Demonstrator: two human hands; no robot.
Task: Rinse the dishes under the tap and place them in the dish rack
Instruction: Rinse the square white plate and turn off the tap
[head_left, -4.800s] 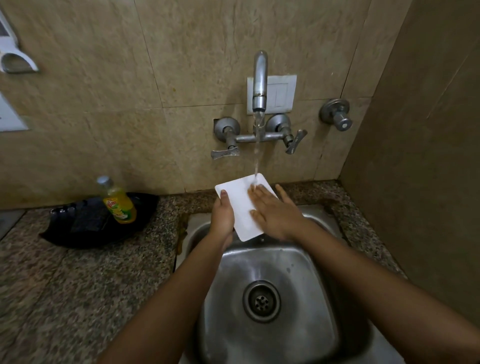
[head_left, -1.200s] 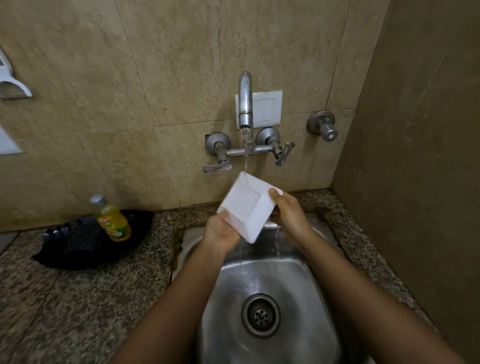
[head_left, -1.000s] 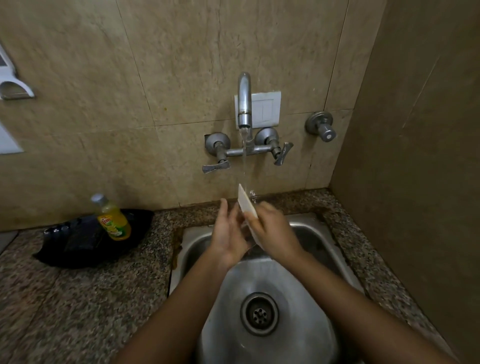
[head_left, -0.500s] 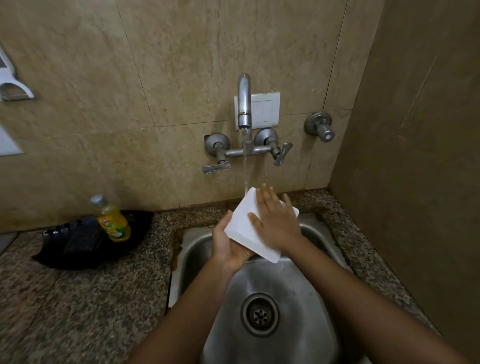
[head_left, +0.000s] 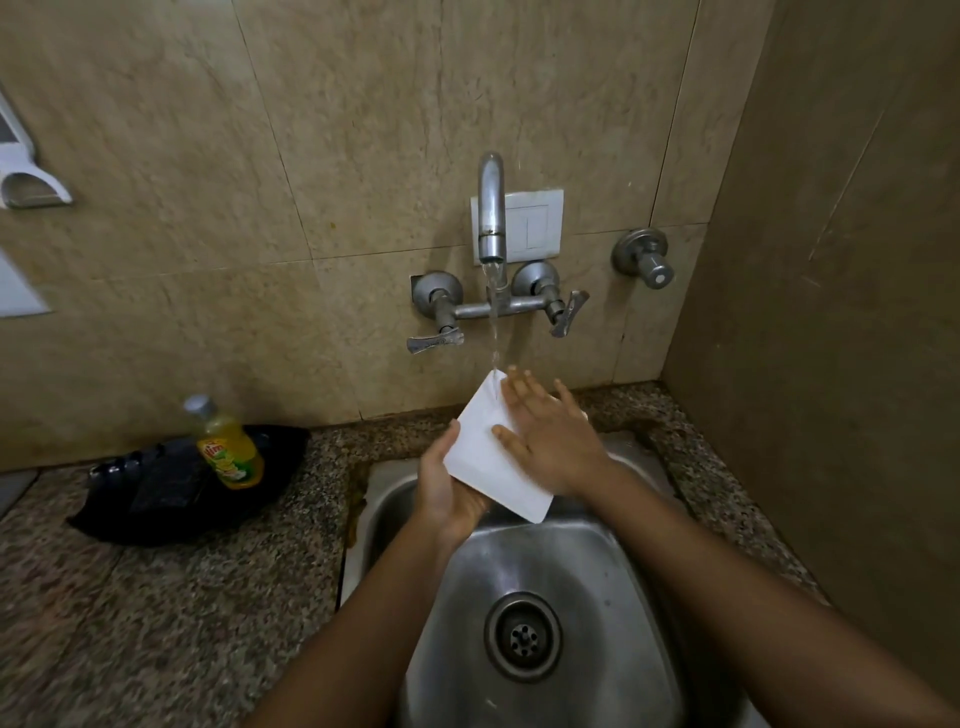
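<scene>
Head cam: your left hand (head_left: 447, 491) pinches the white dish (head_left: 496, 457) under the tap (head_left: 491, 208) stream over the sink (head_left: 561, 561), right hand (head_left: 545, 441) flat with fingers spread, so that wet one-handed grip could slip.

The right hand (head_left: 550, 441) lies flat over the white square dish (head_left: 485, 457), hiding the dish's far right part, and the left hand (head_left: 447, 493) covers its lower left edge. Left of the tap (head_left: 491, 218), a white wall fixture (head_left: 26, 176) is cut off by the picture's edge. Below it, dark items on a black tray (head_left: 171, 499) blur together behind a yellow bottle (head_left: 228, 447).
</scene>
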